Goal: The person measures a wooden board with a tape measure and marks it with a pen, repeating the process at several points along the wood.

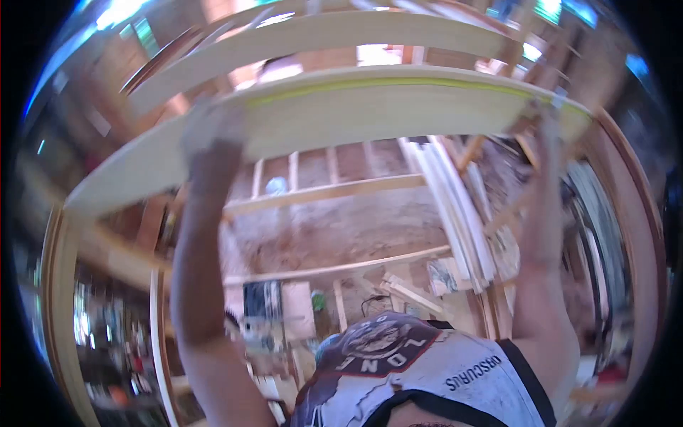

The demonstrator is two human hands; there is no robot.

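Observation:
A pale wooden board [384, 114] spans the view in front of me, on edge, with a yellow measuring tape [398, 82] stretched along its upper part. At the tape's left end, my left hand [213, 129] is closed and raised against the board; it is blurred, and whatever part of the tape measure it grips is hidden. Near the board's right end, my right hand [542, 121] touches the face beside the tape, fingers bent together. A small pale thing shows at its fingertips, too smeared to name. The tape runs on a little past this hand.
Another long board [320, 35] runs behind the first. Wooden uprights [62, 299] and a reddish panel [637, 192] frame the sides. Below lie long pale strips [452, 206], timber framing [334, 192], wood offcuts [413, 292] and a dark box-like item [262, 299] on the ground.

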